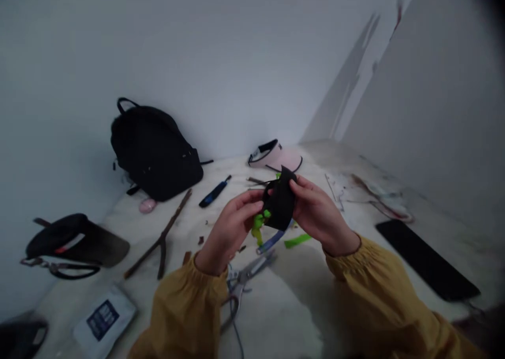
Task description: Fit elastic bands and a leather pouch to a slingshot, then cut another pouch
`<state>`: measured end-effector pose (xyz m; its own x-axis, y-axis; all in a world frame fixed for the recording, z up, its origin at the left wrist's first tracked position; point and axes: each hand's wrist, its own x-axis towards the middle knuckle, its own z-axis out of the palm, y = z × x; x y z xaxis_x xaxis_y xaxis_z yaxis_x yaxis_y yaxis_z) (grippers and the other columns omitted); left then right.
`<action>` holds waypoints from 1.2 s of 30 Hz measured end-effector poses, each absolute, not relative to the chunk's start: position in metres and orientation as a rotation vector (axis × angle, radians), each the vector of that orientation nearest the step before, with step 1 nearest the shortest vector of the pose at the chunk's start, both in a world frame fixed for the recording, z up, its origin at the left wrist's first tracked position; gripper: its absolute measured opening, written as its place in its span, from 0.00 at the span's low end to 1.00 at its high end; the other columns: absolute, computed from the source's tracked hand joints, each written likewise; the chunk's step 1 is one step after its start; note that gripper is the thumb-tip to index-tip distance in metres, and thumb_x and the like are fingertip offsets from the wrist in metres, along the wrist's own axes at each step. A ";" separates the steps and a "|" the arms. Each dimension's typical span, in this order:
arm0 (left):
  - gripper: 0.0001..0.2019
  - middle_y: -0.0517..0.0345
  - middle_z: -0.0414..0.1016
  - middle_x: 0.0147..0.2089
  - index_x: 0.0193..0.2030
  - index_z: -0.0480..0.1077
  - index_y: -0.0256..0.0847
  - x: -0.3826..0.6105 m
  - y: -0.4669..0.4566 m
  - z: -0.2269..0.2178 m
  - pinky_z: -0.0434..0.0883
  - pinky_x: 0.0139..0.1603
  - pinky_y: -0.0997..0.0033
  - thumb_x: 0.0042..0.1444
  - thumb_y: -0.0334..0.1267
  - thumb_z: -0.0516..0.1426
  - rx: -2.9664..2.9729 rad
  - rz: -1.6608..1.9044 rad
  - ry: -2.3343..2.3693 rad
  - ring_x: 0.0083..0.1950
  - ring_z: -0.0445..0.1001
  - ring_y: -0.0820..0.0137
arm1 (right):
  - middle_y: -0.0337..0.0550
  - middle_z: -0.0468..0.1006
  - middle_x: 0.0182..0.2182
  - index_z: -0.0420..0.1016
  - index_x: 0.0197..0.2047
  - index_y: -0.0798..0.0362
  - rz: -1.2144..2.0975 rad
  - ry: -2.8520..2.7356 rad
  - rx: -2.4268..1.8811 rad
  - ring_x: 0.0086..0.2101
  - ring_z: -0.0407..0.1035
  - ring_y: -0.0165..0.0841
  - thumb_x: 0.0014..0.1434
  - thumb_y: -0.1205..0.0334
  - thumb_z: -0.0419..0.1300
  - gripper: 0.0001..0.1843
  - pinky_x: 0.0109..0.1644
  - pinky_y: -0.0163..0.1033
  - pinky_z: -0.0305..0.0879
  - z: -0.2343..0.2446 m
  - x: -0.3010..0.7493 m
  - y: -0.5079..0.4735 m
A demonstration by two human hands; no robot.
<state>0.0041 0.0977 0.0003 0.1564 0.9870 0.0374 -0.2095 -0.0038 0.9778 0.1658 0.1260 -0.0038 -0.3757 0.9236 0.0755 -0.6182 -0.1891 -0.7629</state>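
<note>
Head view: right hand (317,211) pinches the black piece (282,203), mid-frame above the clutter; left hand (236,217) curled at its nine o'clock edge, can't tell whether clamped on it or the green figure (258,227) at seven. Loose left fingertips could drop the figure near the scissors (246,277), seven o'clock. Piece: thin, matte, bendy-looking, bowed; figure: glossy, lumpy; forked stick (165,232), nine o'clock: rough wood.

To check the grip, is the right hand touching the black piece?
Touching. In the head view, the right hand lays its thumb on the black piece near its right edge.
</note>
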 end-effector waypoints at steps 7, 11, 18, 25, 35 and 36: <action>0.11 0.58 0.77 0.37 0.46 0.68 0.46 -0.010 0.102 -0.014 0.69 0.37 0.75 0.57 0.42 0.59 1.469 1.397 1.127 0.37 0.74 0.73 | 0.41 0.82 0.32 0.71 0.40 0.51 1.717 -0.813 -0.487 0.31 0.77 0.33 0.53 0.58 0.65 0.12 0.31 0.34 0.74 -0.009 0.151 0.142; 0.13 0.56 0.77 0.40 0.44 0.71 0.45 -0.022 0.112 -0.010 0.70 0.35 0.74 0.51 0.39 0.64 1.578 1.346 1.211 0.36 0.74 0.72 | 0.38 0.82 0.33 0.72 0.39 0.50 1.764 -0.812 -0.549 0.32 0.76 0.30 0.53 0.59 0.65 0.10 0.33 0.33 0.74 -0.015 0.150 0.152; 0.05 0.59 0.76 0.27 0.34 0.76 0.41 -0.042 0.135 0.000 0.68 0.27 0.76 0.49 0.35 0.63 1.459 1.294 1.255 0.27 0.72 0.74 | 0.38 0.81 0.31 0.68 0.38 0.50 1.868 -0.825 -0.578 0.28 0.78 0.36 0.53 0.59 0.64 0.12 0.32 0.43 0.77 -0.023 0.151 0.162; 0.05 0.61 0.77 0.27 0.33 0.77 0.39 -0.052 0.149 -0.009 0.67 0.26 0.80 0.48 0.34 0.62 1.395 1.286 1.354 0.27 0.71 0.77 | 0.43 0.82 0.25 0.64 0.37 0.49 1.782 -0.870 -0.739 0.25 0.78 0.39 0.52 0.58 0.65 0.13 0.30 0.45 0.77 -0.019 0.157 0.163; 0.07 0.57 0.80 0.33 0.35 0.76 0.39 -0.061 0.160 -0.017 0.70 0.34 0.75 0.48 0.37 0.61 1.470 1.199 1.402 0.33 0.75 0.73 | 0.45 0.83 0.28 0.68 0.36 0.51 1.500 -0.843 -0.774 0.28 0.79 0.38 0.48 0.61 0.68 0.14 0.34 0.45 0.78 -0.019 0.163 0.168; 0.08 0.56 0.80 0.34 0.36 0.76 0.39 -0.062 0.162 -0.020 0.70 0.35 0.75 0.48 0.37 0.61 1.483 1.178 1.412 0.33 0.75 0.72 | 0.45 0.83 0.28 0.69 0.37 0.52 1.484 -0.849 -0.762 0.29 0.79 0.38 0.49 0.61 0.67 0.13 0.35 0.45 0.78 -0.019 0.163 0.169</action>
